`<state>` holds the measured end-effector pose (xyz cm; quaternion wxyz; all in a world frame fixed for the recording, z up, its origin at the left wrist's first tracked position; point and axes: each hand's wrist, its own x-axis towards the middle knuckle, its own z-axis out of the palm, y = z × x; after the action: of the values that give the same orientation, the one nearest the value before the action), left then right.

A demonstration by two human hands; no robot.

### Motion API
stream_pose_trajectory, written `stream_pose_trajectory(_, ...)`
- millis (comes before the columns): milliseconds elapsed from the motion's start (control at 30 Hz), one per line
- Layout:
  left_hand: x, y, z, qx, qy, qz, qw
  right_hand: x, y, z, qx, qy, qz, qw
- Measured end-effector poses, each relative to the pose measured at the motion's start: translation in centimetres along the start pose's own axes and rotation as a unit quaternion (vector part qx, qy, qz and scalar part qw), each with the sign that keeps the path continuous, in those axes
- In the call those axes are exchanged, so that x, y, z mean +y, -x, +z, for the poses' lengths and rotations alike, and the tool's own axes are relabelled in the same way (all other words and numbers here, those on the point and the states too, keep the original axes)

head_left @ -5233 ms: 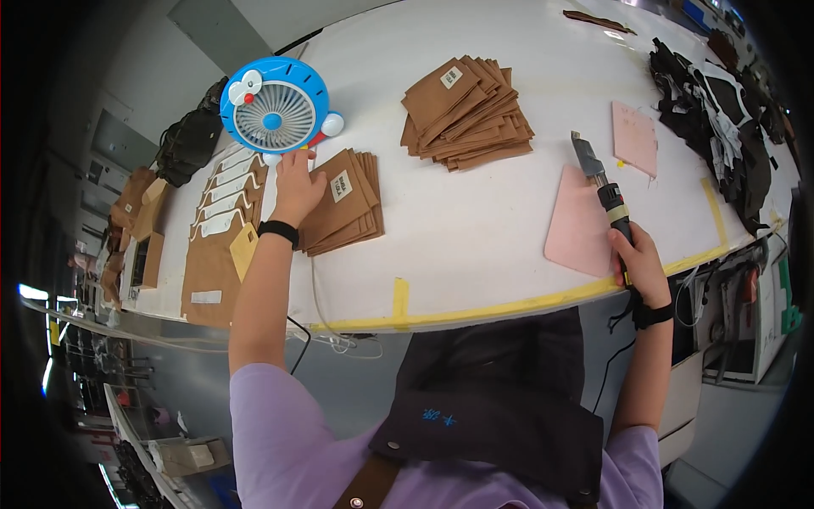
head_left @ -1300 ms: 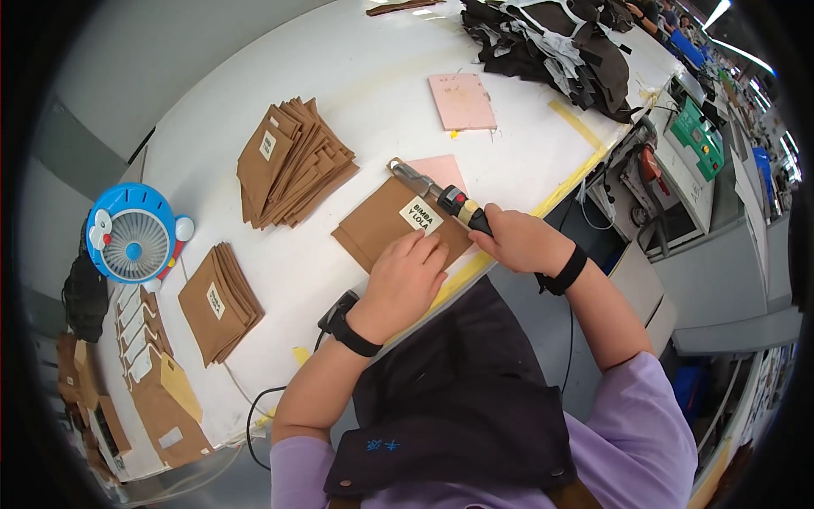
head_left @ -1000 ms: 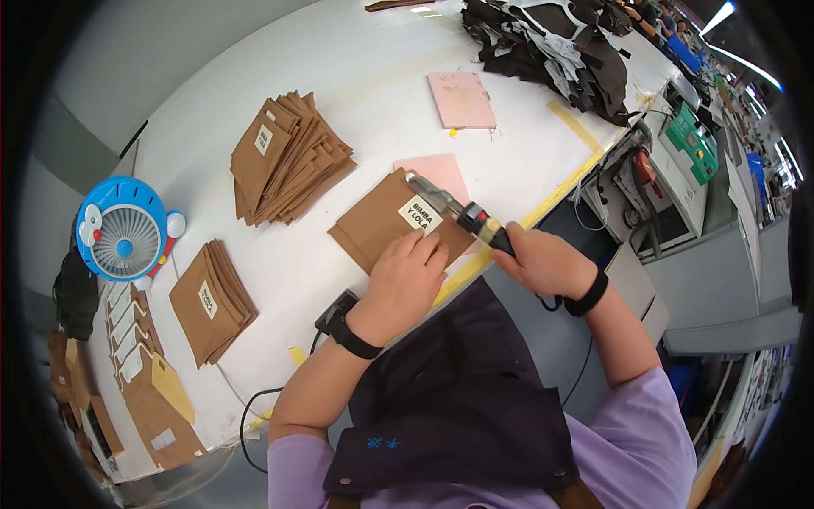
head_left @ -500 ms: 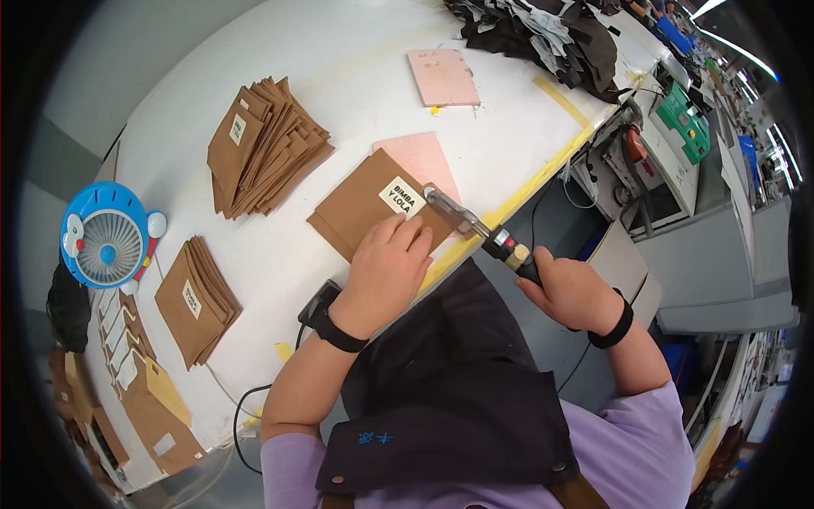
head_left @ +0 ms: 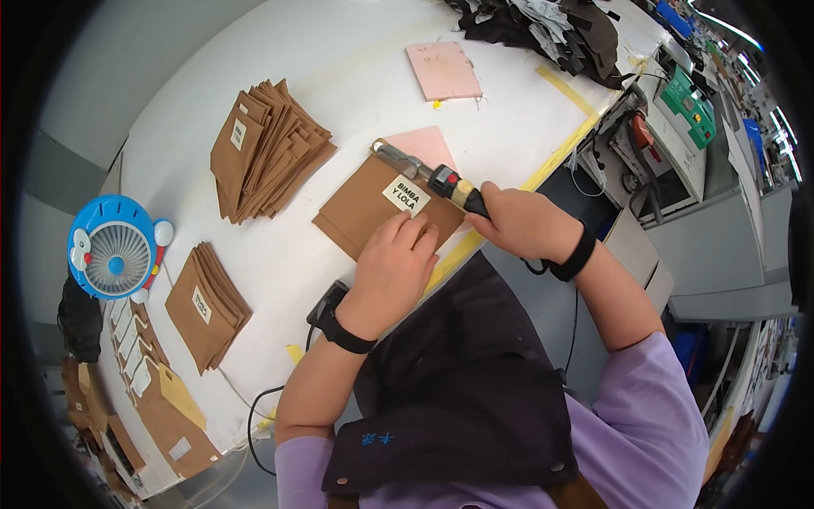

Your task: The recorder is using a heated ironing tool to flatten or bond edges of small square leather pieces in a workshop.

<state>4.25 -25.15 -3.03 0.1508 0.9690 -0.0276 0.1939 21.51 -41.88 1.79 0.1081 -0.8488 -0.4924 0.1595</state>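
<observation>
A flat brown pouch-like piece (head_left: 352,216) with a white label lies on the white table, partly over a pink sheet (head_left: 424,146). My left hand (head_left: 397,267) presses on its near edge, palm down, the fingertips just below the label. In my right hand (head_left: 530,222) is a torch-like hand tool (head_left: 445,181) with a black grip, a brass-coloured ring, a red button and a tube-like metal tip. The tip hovers at or just above the piece's far corner; I cannot tell if it touches.
Beyond my left hand stand a tall fanned stack (head_left: 267,153) and a smaller stack (head_left: 206,310) of similar brown pieces. A blue fan (head_left: 116,246) is at the left. Another pink sheet (head_left: 445,71) and a dark fabric heap (head_left: 551,34) lie farther back. Yellow tape (head_left: 560,157) runs along the table edge.
My right hand has moved up and left with the torch-like tool, its tip passing from the piece's right edge to its far corner. My left hand stays on the piece.
</observation>
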Motion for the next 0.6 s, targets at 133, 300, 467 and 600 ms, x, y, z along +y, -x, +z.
stream_pose_trajectory(133, -0.2, 0.3, -0.1, -0.005, 0.016, -0.011, 1.0, -0.3, 5.9, -1.0, -0.048, 0.01, 0.052, 0.997)
stream_pose_trajectory(300, -0.3, 0.2, -0.1, 0.004, 0.01, -0.002, 1.0, -0.2, 11.8, -1.7, -0.104, -0.002, 0.111, 0.988)
stream_pose_trajectory(467, -0.7, 0.5, 0.4, 0.02, -0.011, 0.002, 1.0, -0.3, 9.9, -1.9, -0.102, -0.01, 0.094, 0.99)
stream_pose_trajectory(600, -0.8, 0.1, 0.7, 0.021, -0.012, 0.021, 0.999, 0.5, 4.6, -1.2, -0.041, -0.018, 0.027, 0.999)
